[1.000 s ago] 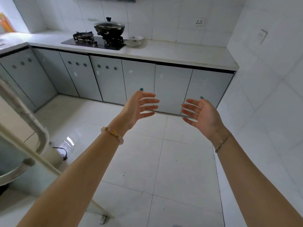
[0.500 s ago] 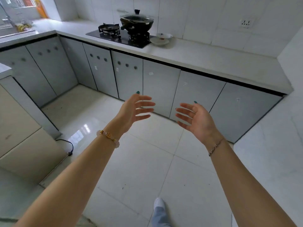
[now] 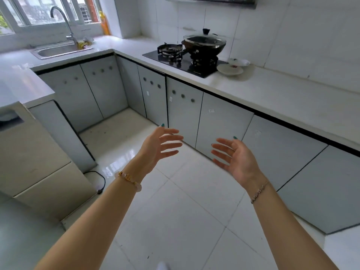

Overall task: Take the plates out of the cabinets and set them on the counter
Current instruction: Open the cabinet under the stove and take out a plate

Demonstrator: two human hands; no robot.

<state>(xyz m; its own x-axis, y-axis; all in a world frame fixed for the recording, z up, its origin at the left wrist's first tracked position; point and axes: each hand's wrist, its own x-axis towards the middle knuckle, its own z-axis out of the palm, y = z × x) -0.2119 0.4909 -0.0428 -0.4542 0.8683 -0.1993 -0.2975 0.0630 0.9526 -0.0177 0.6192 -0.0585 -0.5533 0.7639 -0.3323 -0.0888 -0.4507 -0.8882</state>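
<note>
Our left hand (image 3: 155, 147) hangs empty, its grip spread apart; our right hand (image 3: 236, 158) likewise; the cabinets (image 3: 224, 123) ahead of both grips stand closed, so any plates inside are hidden; two dishes (image 3: 231, 68) sit beyond on the counter (image 3: 282, 98); we risk opening the wrong door, or crowding those dishes.
</note>
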